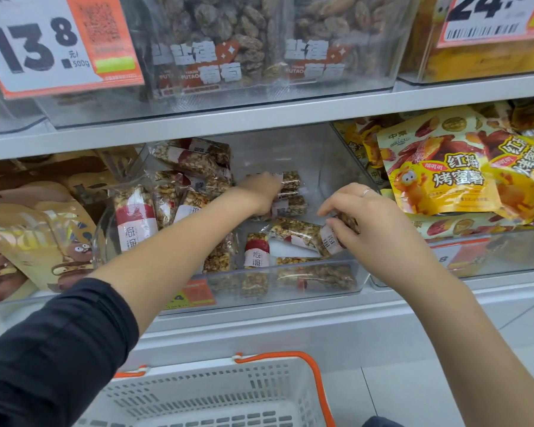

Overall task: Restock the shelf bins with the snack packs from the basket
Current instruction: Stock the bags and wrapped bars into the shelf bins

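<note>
Here we note the snack packs, clear-wrapped nut bars with red-and-white labels, lying loose in the clear middle bin (336, 272) on the lower shelf. The right hand (373, 223) pinches one bar (330, 238) by its end, just over the bin's right front corner. The left hand (261, 191) reaches deeper, fingers curled round a pack (290, 180) at the rear of the bin, with another lying just below it.

Step in hand, as we judge it: placing and settling packs in the bin. The next move calls for letting the right-hand bar down flat beside those already on the floor of the bin, then going back to the basket (216, 396).

Counts: two hands, each holding a pack. Bars in the bin number roughly a dozen or more; they overlap at the left and we cannot give an exact figure. One white basket with orange handles sits below the shelf; the part of its inside that we see holds no packs. Yellow pouches (438, 167) fill the bin on the right, several, and brown pouches (37, 229) fill the one on the left.
</note>
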`<state>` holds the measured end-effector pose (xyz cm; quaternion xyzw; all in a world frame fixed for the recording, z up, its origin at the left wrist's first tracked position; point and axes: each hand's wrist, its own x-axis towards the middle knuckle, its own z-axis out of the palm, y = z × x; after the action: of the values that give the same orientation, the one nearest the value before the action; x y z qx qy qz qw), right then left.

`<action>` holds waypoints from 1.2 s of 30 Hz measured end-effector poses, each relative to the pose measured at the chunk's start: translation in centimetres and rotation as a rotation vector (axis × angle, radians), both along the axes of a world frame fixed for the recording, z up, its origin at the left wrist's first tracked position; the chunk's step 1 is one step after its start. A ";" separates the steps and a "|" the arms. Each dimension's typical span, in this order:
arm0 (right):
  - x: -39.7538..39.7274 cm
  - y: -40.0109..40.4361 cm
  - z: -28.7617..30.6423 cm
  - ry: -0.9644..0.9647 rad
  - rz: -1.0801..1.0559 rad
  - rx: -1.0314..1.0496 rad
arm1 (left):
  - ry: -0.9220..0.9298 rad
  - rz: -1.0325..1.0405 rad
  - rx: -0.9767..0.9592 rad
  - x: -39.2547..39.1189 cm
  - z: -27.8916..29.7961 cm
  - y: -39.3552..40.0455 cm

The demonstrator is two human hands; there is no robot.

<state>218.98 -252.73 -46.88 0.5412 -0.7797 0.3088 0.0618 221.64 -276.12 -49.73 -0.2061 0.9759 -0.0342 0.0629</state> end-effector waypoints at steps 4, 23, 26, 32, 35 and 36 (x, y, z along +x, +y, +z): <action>-0.1 0.1 -0.1 0.004 0.005 -0.005 | -0.075 0.034 -0.050 0.9 0.6 -0.4; 2.2 -2.5 -1.1 -0.367 -0.178 -0.416 | 0.431 -0.127 0.408 6.8 2.3 4.3; 1.8 -2.4 -0.6 -0.519 -0.180 -0.465 | 0.223 0.027 0.289 4.1 2.8 1.8; 1.5 -2.3 -0.4 -0.638 -0.195 -0.514 | 0.259 0.043 0.292 1.2 1.7 -0.2; 1.3 -2.5 -0.4 -0.616 -0.198 -0.497 | 0.178 0.059 0.228 1.5 1.9 -0.4; 1.3 -2.5 -0.5 -0.618 -0.196 -0.492 | 0.169 0.051 0.199 1.6 2.0 -0.4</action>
<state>220.26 -255.25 -47.36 0.3150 -0.7123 0.6269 -0.0188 223.24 -276.52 -47.74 -0.2257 0.9708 0.0818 0.0014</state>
